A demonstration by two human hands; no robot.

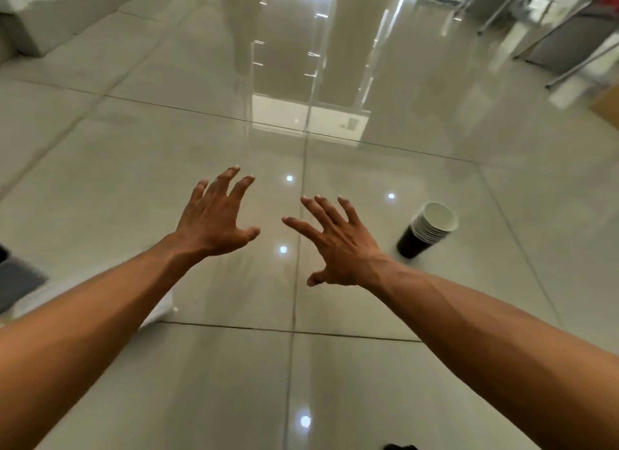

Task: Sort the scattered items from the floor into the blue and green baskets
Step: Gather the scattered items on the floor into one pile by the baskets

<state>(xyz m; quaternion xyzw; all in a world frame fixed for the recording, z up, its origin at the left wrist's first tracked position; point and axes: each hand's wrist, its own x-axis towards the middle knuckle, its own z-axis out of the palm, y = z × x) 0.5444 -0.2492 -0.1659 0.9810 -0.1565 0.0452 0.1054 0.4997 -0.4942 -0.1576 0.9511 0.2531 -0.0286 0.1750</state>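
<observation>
Head view shows both arms stretched out over a glossy tiled floor (pixel 368 382), fingers spread and holding nothing. The left hand (pixel 214 218) sits just left of centre, the right hand (pixel 338 242) just right of centre, palms down and apart from each other.

The only scattered item plainly visible is a stack of paper cups (pixel 427 230) at the right of the frame, just beyond the right hand and not touched by it. It stands on the floor, tilted, dark on the outside and white inside, with several rims nested at the top.

The stack is probably very light and thin-walled, so it would crush under a hard squeeze, and the nested cups may slide apart if lifted by the top one alone. A gentle wrap around the dark lower body looks the safest hold.

Neither basket can be identified; a grey blurred shape (pixel 16 278) at the left edge is too unclear to name.
</observation>
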